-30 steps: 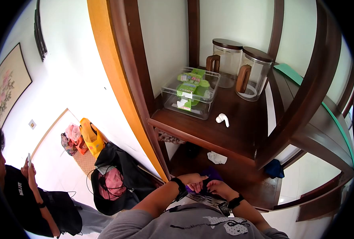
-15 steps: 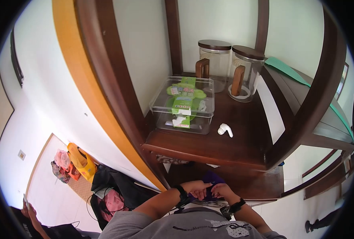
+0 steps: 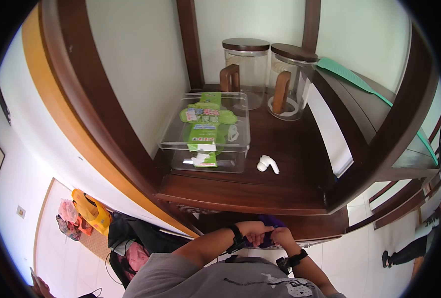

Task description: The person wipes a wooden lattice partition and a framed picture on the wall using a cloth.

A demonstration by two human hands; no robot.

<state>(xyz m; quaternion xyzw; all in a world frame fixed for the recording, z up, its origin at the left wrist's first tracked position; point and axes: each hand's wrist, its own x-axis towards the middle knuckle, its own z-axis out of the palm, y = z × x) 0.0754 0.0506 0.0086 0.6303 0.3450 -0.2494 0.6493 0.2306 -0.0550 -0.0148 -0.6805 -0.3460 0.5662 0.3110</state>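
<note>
Observe left hand and right hand together at purple item, apparently mid-handling, not yet set down, with finger closure indeterminate.

hands holding purple item (partly hidden), clear box

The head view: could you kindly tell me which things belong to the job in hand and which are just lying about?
In use, apparently:
purple item, between the left hand and right hand

Apparently just lying about:
white earbud-shaped piece
clear plastic box
two lidded jars
green swatter
yellow bag
</note>
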